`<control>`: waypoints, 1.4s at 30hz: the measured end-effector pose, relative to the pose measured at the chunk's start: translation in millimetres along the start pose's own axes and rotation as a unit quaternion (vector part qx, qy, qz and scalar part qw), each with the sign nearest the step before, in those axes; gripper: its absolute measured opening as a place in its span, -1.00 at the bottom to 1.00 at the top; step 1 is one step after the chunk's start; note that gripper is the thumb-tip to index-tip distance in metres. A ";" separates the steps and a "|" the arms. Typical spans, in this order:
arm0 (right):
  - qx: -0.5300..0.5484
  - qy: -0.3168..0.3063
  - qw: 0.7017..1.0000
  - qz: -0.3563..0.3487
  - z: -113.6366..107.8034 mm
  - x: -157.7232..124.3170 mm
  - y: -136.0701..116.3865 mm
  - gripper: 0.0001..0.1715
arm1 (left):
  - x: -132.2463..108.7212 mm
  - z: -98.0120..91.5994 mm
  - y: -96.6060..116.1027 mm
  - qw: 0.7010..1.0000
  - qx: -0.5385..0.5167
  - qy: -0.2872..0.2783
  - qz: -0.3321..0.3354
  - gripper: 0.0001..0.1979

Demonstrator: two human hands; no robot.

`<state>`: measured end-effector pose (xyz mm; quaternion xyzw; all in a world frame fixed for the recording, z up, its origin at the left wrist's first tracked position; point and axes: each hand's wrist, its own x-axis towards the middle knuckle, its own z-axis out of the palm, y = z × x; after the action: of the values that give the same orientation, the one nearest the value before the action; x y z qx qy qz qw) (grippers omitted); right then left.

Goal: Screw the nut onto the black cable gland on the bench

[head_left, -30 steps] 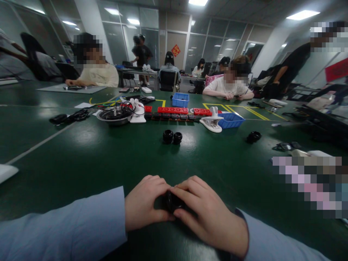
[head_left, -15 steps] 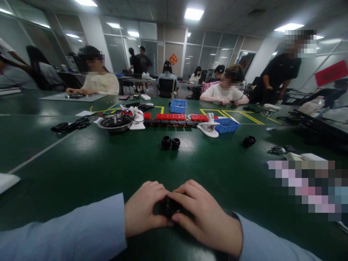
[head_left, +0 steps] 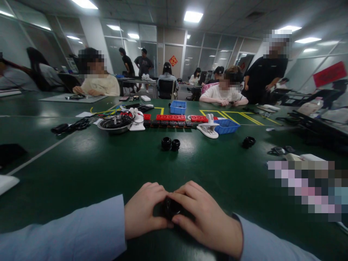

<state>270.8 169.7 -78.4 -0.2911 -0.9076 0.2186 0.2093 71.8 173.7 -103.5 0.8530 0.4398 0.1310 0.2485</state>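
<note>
At the near middle of the table, both my hands curl around a glossy black round fitting [head_left: 172,208]. My left hand [head_left: 146,210] is closed on its left side, thumb below and fingers above. From the right, my right hand [head_left: 202,217] grips the same piece, with fingertips over the top and the thumb at the front. Much of the fitting is hidden behind my fingers. Further ahead, two similar black ribbed fittings [head_left: 166,143] stand side by side. Another black fitting [head_left: 249,142] lies off to the right.
Across the green table [head_left: 130,163] lie a metal bowl [head_left: 102,127] of cables, a white clip stand [head_left: 209,128], red power strips [head_left: 170,117] and blue bins [head_left: 178,106]. A dark object [head_left: 12,152] shows at the left edge. People sit and stand beyond.
My hands and the black fitting stay nearly still. A dark object has come into view at the left edge. The standing person at right has moved left.
</note>
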 end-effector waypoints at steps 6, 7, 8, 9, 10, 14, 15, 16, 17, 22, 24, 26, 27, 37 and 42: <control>-0.005 0.000 1.000 0.003 0.8 -0.4 0.6 -0.63 | -1.0 -0.3 -0.2 1.000 0.003 -0.002 -0.002 -0.68; -0.004 0.001 1.000 0.002 0.9 -0.4 0.6 -0.63 | -1.1 -0.2 -0.4 1.000 0.004 -0.002 -0.002 -0.68; -0.002 0.003 1.000 0.002 1.0 -0.5 0.6 -0.63 | -1.1 0.0 -0.6 1.000 0.005 -0.001 -0.003 -0.68; -0.001 0.004 1.000 0.002 1.1 -0.5 0.7 -0.62 | -1.0 0.2 -0.8 1.000 0.005 -0.001 -0.004 -0.68; 0.001 0.005 1.000 0.002 1.2 -0.4 0.8 -0.62 | -0.9 0.5 -1.0 1.000 0.005 -0.001 -0.004 -0.67; 0.003 0.002 1.000 0.003 0.9 -0.1 0.3 -0.63 | -0.5 1.0 -1.6 1.000 0.004 -0.002 -0.003 -0.68; 0.002 -0.001 1.000 0.004 0.7 0.0 0.1 -0.64 | -0.6 0.9 -1.7 1.000 0.004 -0.003 -0.004 -0.68; 0.001 -0.002 1.000 0.005 0.5 0.0 -0.1 -0.64 | -0.7 0.7 -1.7 1.000 0.004 -0.004 -0.005 -0.68; 0.001 -0.003 1.000 0.006 0.3 0.0 -0.3 -0.65 | -0.9 0.4 -1.6 1.000 0.003 -0.004 -0.005 -0.68; -0.001 -0.006 1.000 0.008 0.0 0.0 0.5 -0.64 | -1.1 -0.4 -1.6 1.000 0.005 -0.003 0.000 -0.67; -0.003 -0.007 1.000 0.009 -0.1 0.0 1.1 -0.63 | -0.9 -0.5 -1.5 1.000 0.007 -0.003 0.002 -0.66; -0.002 -0.007 1.000 0.010 -0.3 0.0 1.2 -0.62 | -0.8 -0.4 -1.4 1.000 0.009 -0.004 0.001 -0.67; 0.000 -0.006 1.000 0.010 -0.4 -0.1 1.1 -0.62 | -0.9 -0.4 -1.3 1.000 0.009 -0.004 0.000 -0.67; 0.000 -0.008 1.000 0.011 -1.2 0.5 0.0 -0.64 | -0.1 -0.6 0.4 1.000 0.004 -0.004 -0.004 -0.66; 0.006 0.030 0.999 -0.015 -2.9 -1.1 -2.1 -0.63 | 0.5 0.0 0.2 1.000 0.000 -0.002 -0.009 -0.67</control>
<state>272.1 168.3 -75.1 -0.2829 -0.9038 0.2118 0.2413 72.2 174.0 -103.3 0.8495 0.4469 0.1272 0.2500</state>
